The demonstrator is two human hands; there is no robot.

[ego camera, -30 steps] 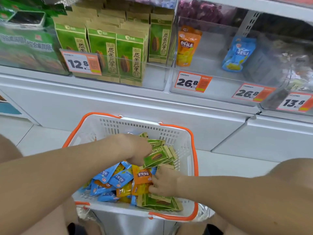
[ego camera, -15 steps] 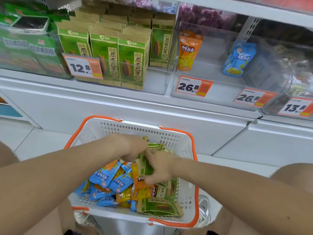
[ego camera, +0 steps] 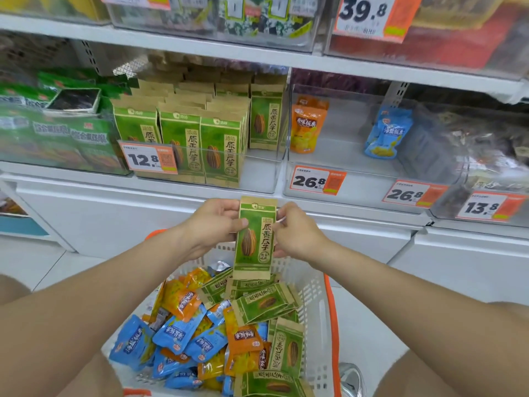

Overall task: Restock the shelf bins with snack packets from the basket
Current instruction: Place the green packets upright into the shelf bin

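Head view: a white shelf [ego camera: 171, 50] fills the upper half, carrying clear bins side by side. One bin [ego camera: 257, 181] is packed with upright green packets in rows. The bin to its right [ego camera: 357, 156] holds a single orange packet [ego camera: 307, 127] and a single blue packet [ego camera: 388, 133], standing well apart. Below the shelf, a white basket [ego camera: 316, 296] with an orange rim sits between the person's forearms, heaped with blue, orange and green snack packets [ego camera: 200, 333] lying at all angles. Above the basket's far edge, and just under the front of the green-stocked bin, a green packet [ego camera: 254, 239] is held upright, printed face toward the camera. The left hand [ego camera: 211, 224] pinches its left edge with curled fingers and thumb, and the right hand [ego camera: 294, 233] pinches its right edge the same way. An orange price tag [ego camera: 147, 160] reading 12.8 hangs on the front of the green-stocked bin.
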